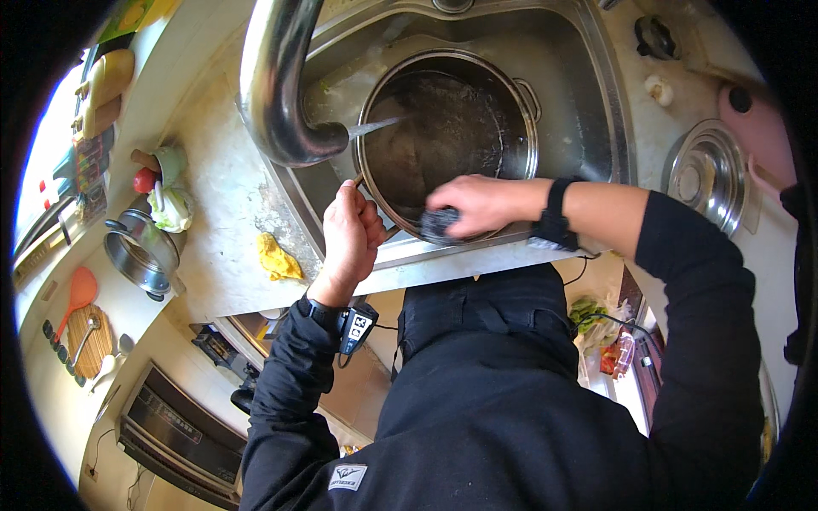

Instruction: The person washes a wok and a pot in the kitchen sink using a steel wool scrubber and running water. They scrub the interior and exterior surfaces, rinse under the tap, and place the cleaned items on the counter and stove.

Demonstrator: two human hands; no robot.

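Note:
A large steel pot (530, 128) sits in the sink (584, 94) with murky water inside. Its near-left loop handle is in the closed fingers of my left hand (351, 234). My right hand (484, 204) is closed around a dark scouring pad (439, 226) at the pot's near rim; the hand is slightly blurred. From the curved steel faucet (285, 94) at the upper left, a thin stream of water (375, 127) runs into the pot. The pot's bottom is hard to make out under the water.
On the left counter lies a crumpled yellow cloth (278, 258), with a glass-lidded pot (143, 251) farther left. To the right stand a shiny metal basin (705, 175), a pink board (750, 128) and a garlic bulb (659, 89). The sink's front edge runs close to my body.

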